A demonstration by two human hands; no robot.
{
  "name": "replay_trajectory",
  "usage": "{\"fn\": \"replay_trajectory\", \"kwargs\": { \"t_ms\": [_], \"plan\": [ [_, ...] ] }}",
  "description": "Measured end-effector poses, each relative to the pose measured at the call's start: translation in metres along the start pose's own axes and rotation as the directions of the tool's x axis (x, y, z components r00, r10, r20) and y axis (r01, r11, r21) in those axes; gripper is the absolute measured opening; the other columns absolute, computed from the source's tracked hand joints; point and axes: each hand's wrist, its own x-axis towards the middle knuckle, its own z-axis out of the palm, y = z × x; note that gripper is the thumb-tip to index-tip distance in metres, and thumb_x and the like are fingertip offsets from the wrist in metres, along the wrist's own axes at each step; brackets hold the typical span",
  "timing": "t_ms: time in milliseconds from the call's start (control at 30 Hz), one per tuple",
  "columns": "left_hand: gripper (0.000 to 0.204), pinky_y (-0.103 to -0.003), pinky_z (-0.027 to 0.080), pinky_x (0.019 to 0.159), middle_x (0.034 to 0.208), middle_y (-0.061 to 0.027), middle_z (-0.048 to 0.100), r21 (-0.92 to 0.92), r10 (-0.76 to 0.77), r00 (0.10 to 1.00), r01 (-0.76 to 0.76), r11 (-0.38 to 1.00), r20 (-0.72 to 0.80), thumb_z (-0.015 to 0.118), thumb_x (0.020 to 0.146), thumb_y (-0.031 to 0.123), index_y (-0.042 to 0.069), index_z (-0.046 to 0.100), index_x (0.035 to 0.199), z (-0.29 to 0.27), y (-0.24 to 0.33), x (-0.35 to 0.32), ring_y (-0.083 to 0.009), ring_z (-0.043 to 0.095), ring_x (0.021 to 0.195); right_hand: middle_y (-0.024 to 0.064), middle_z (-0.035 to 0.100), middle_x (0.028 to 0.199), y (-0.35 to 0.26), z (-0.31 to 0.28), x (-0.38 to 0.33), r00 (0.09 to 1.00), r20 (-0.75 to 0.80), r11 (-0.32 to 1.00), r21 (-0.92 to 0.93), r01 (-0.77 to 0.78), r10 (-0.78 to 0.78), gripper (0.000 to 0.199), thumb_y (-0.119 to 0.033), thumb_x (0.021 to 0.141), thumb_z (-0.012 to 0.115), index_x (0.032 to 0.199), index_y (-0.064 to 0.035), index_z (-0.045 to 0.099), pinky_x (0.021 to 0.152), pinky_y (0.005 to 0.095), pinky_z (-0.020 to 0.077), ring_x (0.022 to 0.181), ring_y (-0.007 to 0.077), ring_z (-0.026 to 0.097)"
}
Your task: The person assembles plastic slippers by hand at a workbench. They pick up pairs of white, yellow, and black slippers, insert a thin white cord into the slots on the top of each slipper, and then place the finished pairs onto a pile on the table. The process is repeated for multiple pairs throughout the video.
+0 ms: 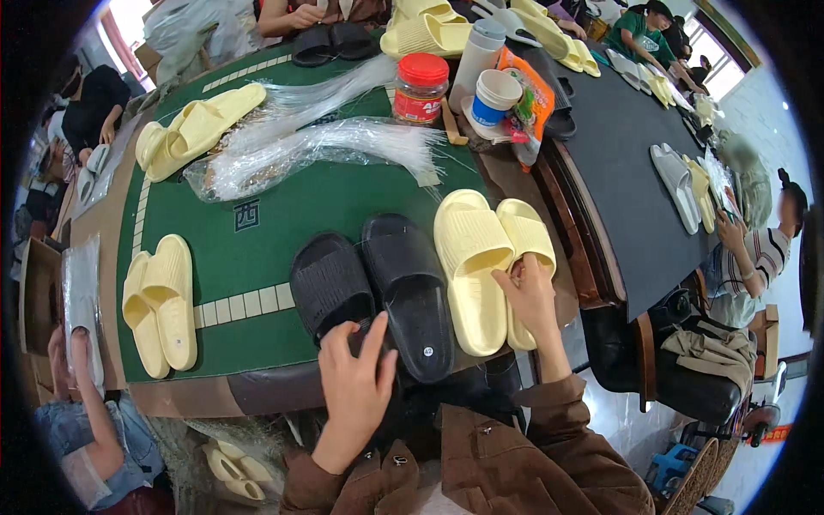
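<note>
On the near edge of the green mat, a pair of black slide slippers [418, 296] lies side by side with the toes pointing away. My left hand [356, 386] is at the heel end of the left black slide, fingers apart and holding nothing. To the right is a pair of pale yellow slides [472, 292]. My right hand [530, 292] reaches over the right yellow slide [524, 230], its fingers curled and pinched by the inner strap edges. What is between those fingertips, if anything, is too small to make out.
Bundles of clear plastic strands [318, 154] lie beyond, near a red-lidded jar [421, 86], a paper cup [493, 99] and a tumbler [478, 64]. More yellow slides [161, 305] sit at the left. A dark table [618, 180] stands right; other people work around.
</note>
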Motion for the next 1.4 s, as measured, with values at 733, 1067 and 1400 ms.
{"fn": "replay_trajectory", "kwargs": {
  "t_ms": [733, 1067, 1400],
  "plan": [
    [0.045, -0.05, 0.031, 0.107, 0.122, -0.0181, 0.052, 0.557, -0.117, 0.973, 0.211, 0.804, -0.2, 0.05, 0.091, 0.014, 0.013, 0.049, 0.136, -0.07, -0.193, 0.017, -0.0365, 0.045, 0.124, 0.0165, 0.058, 0.071, -0.075, 0.045, -0.031, 0.967, 0.094, 0.961, -0.127, 0.246, -0.235, 0.035, -0.026, 0.083, 0.072, 0.071, 0.0019, 0.056, 0.051, 0.0388, 0.0455, 0.057, 0.0288, 0.056],
    [0.045, -0.051, 0.035, 0.104, 0.134, -0.0215, 0.047, 0.62, -0.349, 0.869, 0.494, 0.609, -0.351, 0.045, 0.098, 0.019, 0.021, 0.042, 0.143, -0.126, -0.304, 0.011, -0.0362, 0.044, 0.127, 0.0192, 0.06, 0.079, -0.128, 0.074, -0.015, 0.938, 0.24, 0.968, 0.071, 0.24, -0.25, 0.033, -0.027, 0.084, 0.071, 0.08, 0.0022, 0.056, 0.056, 0.0406, 0.05, 0.066, 0.0325, 0.062],
    [0.02, -0.042, 0.041, 0.094, 0.112, -0.0173, 0.056, 0.316, -0.036, 0.861, 0.224, 0.922, -0.507, 0.057, 0.089, 0.008, 0.004, 0.064, 0.107, -0.086, -0.183, 0.032, -0.0339, 0.052, 0.109, 0.0088, 0.064, 0.099, -0.117, -0.014, -0.001, 0.877, 0.319, 0.78, 0.619, 0.093, -0.358, 0.027, -0.008, 0.091, 0.059, 0.116, 0.0029, 0.06, 0.058, 0.027, 0.0461, 0.069, 0.0135, 0.057]
  ]
}}
